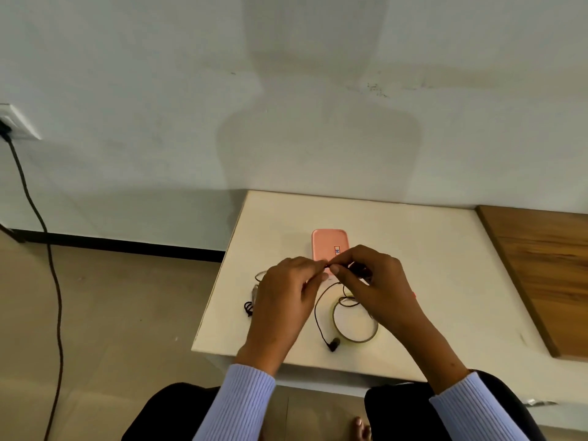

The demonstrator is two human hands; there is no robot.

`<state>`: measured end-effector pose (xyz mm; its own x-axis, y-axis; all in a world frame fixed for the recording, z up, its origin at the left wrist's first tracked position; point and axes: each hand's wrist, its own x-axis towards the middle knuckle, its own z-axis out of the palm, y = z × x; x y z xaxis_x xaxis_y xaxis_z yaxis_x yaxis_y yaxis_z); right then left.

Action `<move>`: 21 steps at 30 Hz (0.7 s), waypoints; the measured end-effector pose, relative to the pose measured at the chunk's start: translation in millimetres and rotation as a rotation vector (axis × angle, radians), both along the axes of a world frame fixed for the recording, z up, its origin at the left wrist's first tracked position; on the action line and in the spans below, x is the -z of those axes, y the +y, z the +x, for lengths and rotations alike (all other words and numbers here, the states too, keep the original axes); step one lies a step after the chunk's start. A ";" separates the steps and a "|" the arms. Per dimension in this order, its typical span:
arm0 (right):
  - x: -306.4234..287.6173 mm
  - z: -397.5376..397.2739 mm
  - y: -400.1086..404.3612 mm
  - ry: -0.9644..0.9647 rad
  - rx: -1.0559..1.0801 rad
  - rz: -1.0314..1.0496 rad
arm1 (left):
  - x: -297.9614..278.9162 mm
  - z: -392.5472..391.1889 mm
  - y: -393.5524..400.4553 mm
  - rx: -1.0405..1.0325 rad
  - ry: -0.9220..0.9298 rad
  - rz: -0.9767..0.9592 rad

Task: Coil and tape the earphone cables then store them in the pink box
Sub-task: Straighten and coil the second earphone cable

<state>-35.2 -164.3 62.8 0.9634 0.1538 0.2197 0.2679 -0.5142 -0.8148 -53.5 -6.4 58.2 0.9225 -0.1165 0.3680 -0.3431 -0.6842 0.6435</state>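
Surroundings: white counter (413, 249) set against a pale wall, with a wood-grain board (547, 275) lying along its right edge. On the wall far left, a socket (16, 124) with a dark power cord (51, 265) hanging down to the tiled floor. The person's shadow falls on the wall above the counter. Knees in dark fabric and light-blue ribbed sleeves (241, 402) show at the bottom of the view.

Obstructions: both hands sit over the middle of the counter and hide the near end of the pink box (329, 245); the left hand (284, 294) also covers most of a second, paler cable (259, 276) and a small dark cable bundle (248, 308) toward the counter's left edge.

Task items: the pink box is rounded, closed, with a small label near its near right corner; it lies toward the centre-rear of the counter. The earphone cable (318, 307) is thin and black, looping down from the hands to one earbud (333, 344) resting near the front edge. A tape roll (356, 323), thin ring with a yellowish rim, lies flat beside the earbud, partly under the right wrist.

Grip: left-hand fingertips and right hand (372, 281) fingertips meet just in front of the box, each pinching the black cable. The right grip also encloses a dark bunch of cable behind its fingers. The cable hangs below the pinch point, and its free end touches the counter.
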 end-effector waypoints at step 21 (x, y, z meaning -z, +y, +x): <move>-3.8 3.3 -27.8 0.163 0.107 0.074 | -1.5 3.3 40.6 -0.200 0.154 -0.210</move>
<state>-31.9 -192.1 66.6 0.9971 0.0382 0.0662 0.0764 -0.4698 -0.8795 -50.2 34.1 59.7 0.9661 0.1366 0.2193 -0.1029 -0.5750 0.8116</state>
